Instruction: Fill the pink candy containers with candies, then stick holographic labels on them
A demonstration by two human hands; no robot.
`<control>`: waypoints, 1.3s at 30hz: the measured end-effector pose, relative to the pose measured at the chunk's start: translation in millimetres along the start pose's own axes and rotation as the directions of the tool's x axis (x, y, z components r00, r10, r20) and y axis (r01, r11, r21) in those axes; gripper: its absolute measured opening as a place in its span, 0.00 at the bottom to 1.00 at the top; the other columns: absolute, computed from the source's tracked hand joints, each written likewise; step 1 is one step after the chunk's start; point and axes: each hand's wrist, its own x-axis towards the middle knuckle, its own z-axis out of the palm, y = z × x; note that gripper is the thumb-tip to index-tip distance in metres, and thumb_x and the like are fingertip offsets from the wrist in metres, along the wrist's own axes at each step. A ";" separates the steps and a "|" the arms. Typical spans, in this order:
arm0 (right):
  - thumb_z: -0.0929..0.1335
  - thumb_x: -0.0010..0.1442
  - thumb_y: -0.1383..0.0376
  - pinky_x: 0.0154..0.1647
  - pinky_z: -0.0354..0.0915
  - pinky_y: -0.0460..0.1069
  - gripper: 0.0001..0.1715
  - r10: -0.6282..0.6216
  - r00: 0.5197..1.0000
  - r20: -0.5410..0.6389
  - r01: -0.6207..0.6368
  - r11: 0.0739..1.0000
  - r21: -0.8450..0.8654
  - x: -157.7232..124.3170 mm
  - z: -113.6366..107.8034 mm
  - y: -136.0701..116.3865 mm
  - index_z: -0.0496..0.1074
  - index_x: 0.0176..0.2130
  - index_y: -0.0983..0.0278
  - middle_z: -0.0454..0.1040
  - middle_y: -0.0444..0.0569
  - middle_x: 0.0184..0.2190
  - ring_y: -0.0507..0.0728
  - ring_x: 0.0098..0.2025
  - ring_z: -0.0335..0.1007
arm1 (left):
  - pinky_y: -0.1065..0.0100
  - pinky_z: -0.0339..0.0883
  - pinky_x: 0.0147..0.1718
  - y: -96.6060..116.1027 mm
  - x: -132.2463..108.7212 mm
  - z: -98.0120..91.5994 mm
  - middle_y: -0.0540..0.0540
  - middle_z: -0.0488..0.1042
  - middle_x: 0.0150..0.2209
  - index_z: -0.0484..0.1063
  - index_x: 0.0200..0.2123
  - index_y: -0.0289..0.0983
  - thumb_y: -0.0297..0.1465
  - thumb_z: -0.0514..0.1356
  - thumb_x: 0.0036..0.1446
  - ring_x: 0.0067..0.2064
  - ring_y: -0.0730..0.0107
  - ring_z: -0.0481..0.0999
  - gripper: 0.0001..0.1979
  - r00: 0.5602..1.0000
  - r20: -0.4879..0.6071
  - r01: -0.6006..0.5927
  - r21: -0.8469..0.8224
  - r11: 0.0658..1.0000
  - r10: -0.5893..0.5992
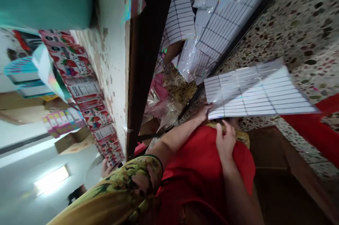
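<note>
A white sheet (246, 91) printed with a grid of ruled boxes, shiny like plastic film, stretches to the right above the speckled floor. My left hand (202, 112) is at its near left corner, fingers closed on the edge and partly hidden by it. Just below the sheet, my right hand (226, 138) is held over the red cloth (193, 151) on my lap. Its fingers are apart and loosely bent, with nothing visible in them.
More ruled white sheets (222, 20) and crumpled clear wrapping (166, 108) lie beneath a worn tabletop (112, 41). Red strawberry-printed packets (76, 64) line the tabletop, where another person's hand (106, 168) shows. A brown cardboard box (267, 147) stands at right.
</note>
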 end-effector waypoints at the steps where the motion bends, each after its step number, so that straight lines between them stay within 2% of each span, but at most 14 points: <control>1: 0.62 0.67 0.42 0.57 0.67 0.62 0.35 0.017 1.000 -0.009 -0.017 1.000 0.013 1.5 0.1 -1.4 0.75 0.52 0.69 0.76 0.63 0.48 0.65 0.51 0.72 | 0.65 0.72 0.45 -4.3 2.3 -1.0 0.50 0.78 0.26 0.73 0.31 0.34 0.24 0.72 0.46 0.30 0.70 0.78 0.11 1.000 0.010 0.007 -0.002 1.000 -0.007; 4: 0.64 0.65 0.42 0.55 0.69 0.61 0.35 0.068 0.998 0.006 -0.068 0.997 0.045 -1.3 6.0 -2.3 0.75 0.51 0.67 0.76 0.62 0.48 0.64 0.50 0.73 | 0.63 0.72 0.49 -12.2 10.6 -5.3 0.48 0.79 0.27 0.73 0.31 0.33 0.22 0.71 0.47 0.34 0.67 0.80 0.10 0.999 0.038 0.021 -0.047 0.999 -0.019; 6: 0.64 0.65 0.42 0.53 0.71 0.60 0.35 0.110 0.994 0.025 -0.112 0.990 0.082 -8.9 13.5 -0.7 0.75 0.52 0.67 0.77 0.62 0.49 0.63 0.49 0.74 | 0.61 0.71 0.52 -18.8 13.4 -7.4 0.47 0.79 0.29 0.73 0.31 0.33 0.21 0.70 0.49 0.39 0.64 0.81 0.09 1.000 0.019 0.027 -0.107 0.994 -0.025; 8: 0.63 0.66 0.42 0.51 0.72 0.58 0.35 0.154 0.988 0.019 -0.155 0.981 0.118 -19.8 22.1 1.7 0.74 0.52 0.68 0.76 0.62 0.49 0.62 0.49 0.75 | 0.60 0.70 0.54 -29.1 10.3 -9.0 0.47 0.80 0.31 0.73 0.32 0.33 0.20 0.68 0.51 0.43 0.62 0.82 0.08 0.998 0.004 0.055 -0.152 0.987 -0.055; 10: 0.61 0.66 0.41 0.50 0.72 0.58 0.35 0.192 0.981 -0.018 -0.188 0.974 0.129 -32.9 30.3 4.8 0.73 0.50 0.67 0.76 0.63 0.48 0.62 0.47 0.75 | 0.60 0.70 0.55 -42.3 0.3 -11.8 0.46 0.80 0.33 0.73 0.33 0.33 0.20 0.68 0.52 0.44 0.62 0.82 0.07 0.991 0.025 0.137 -0.169 0.976 -0.135; 12: 0.59 0.66 0.39 0.49 0.72 0.59 0.36 0.239 0.968 -0.071 -0.226 0.961 0.157 -47.3 37.4 8.9 0.72 0.48 0.66 0.76 0.61 0.45 0.62 0.45 0.75 | 0.59 0.70 0.56 -55.6 -15.1 -18.0 0.45 0.80 0.34 0.74 0.35 0.33 0.20 0.68 0.52 0.42 0.63 0.82 0.08 0.980 0.066 0.197 -0.175 0.965 -0.189; 15: 0.55 0.68 0.39 0.45 0.74 0.59 0.36 0.336 0.934 -0.125 -0.291 0.915 0.281 -67.6 45.5 18.4 0.69 0.48 0.66 0.75 0.60 0.42 0.60 0.41 0.75 | 0.57 0.70 0.55 -71.1 -40.6 -33.0 0.48 0.78 0.31 0.75 0.37 0.33 0.19 0.68 0.51 0.35 0.68 0.80 0.10 0.982 0.089 0.179 -0.187 0.966 -0.165; 18: 0.54 0.68 0.38 0.46 0.75 0.58 0.37 0.377 0.906 -0.190 -0.304 0.896 0.324 -78.8 49.9 32.2 0.68 0.49 0.66 0.74 0.61 0.45 0.61 0.44 0.75 | 0.56 0.71 0.55 -81.9 -58.2 -47.5 0.49 0.78 0.29 0.75 0.36 0.33 0.18 0.67 0.50 0.31 0.71 0.78 0.10 0.984 0.081 0.170 -0.201 0.965 -0.156; 20: 0.55 0.67 0.37 0.46 0.76 0.58 0.38 0.390 0.901 -0.191 -0.320 0.894 0.314 -78.8 49.5 41.3 0.68 0.49 0.66 0.74 0.62 0.47 0.61 0.46 0.75 | 0.55 0.71 0.55 -88.4 -61.7 -52.8 0.48 0.78 0.30 0.75 0.36 0.33 0.18 0.68 0.49 0.31 0.71 0.77 0.11 0.986 0.039 0.169 -0.212 0.963 -0.165; 23: 0.58 0.66 0.37 0.48 0.75 0.60 0.39 0.387 0.913 -0.130 -0.326 0.883 0.338 -71.7 43.0 49.3 0.69 0.50 0.68 0.73 0.62 0.48 0.62 0.47 0.75 | 0.53 0.72 0.54 -95.3 -53.7 -53.5 0.48 0.78 0.29 0.75 0.36 0.33 0.19 0.70 0.47 0.34 0.66 0.80 0.12 0.988 -0.023 0.145 -0.225 0.963 -0.154; 27: 0.58 0.68 0.39 0.52 0.73 0.61 0.39 0.357 0.927 -0.115 -0.284 0.868 0.408 -65.5 27.5 50.6 0.70 0.55 0.69 0.74 0.63 0.51 0.63 0.50 0.75 | 0.50 0.72 0.55 -93.3 -26.8 -50.0 0.44 0.79 0.30 0.76 0.33 0.32 0.21 0.72 0.45 0.43 0.55 0.82 0.11 0.990 -0.020 0.131 -0.236 0.963 -0.139; 32: 0.62 0.66 0.40 0.54 0.71 0.61 0.37 0.393 0.919 -0.026 -0.353 0.852 0.386 -70.3 15.0 56.5 0.72 0.55 0.66 0.76 0.61 0.51 0.64 0.51 0.75 | 0.53 0.73 0.55 -85.3 2.5 -48.8 0.46 0.81 0.33 0.75 0.34 0.35 0.17 0.69 0.44 0.45 0.57 0.82 0.14 0.991 -0.116 0.043 -0.240 0.970 -0.072; 36: 0.61 0.66 0.39 0.53 0.71 0.60 0.37 0.412 0.911 -0.005 -0.376 0.838 0.396 -73.4 13.0 58.4 0.72 0.54 0.67 0.75 0.62 0.53 0.64 0.53 0.74 | 0.55 0.74 0.54 -92.8 -0.9 -43.5 0.42 0.82 0.38 0.75 0.39 0.34 0.23 0.71 0.47 0.45 0.56 0.83 0.15 0.995 -0.038 0.083 -0.156 0.984 -0.090; 39: 0.60 0.66 0.39 0.53 0.72 0.59 0.40 0.442 0.896 -0.034 -0.387 0.817 0.428 -71.7 12.2 56.6 0.72 0.55 0.69 0.75 0.63 0.53 0.64 0.52 0.74 | 0.53 0.74 0.54 -102.1 -12.3 -36.0 0.41 0.82 0.36 0.76 0.38 0.33 0.25 0.73 0.44 0.45 0.53 0.83 0.16 0.994 0.066 0.096 -0.126 0.987 -0.088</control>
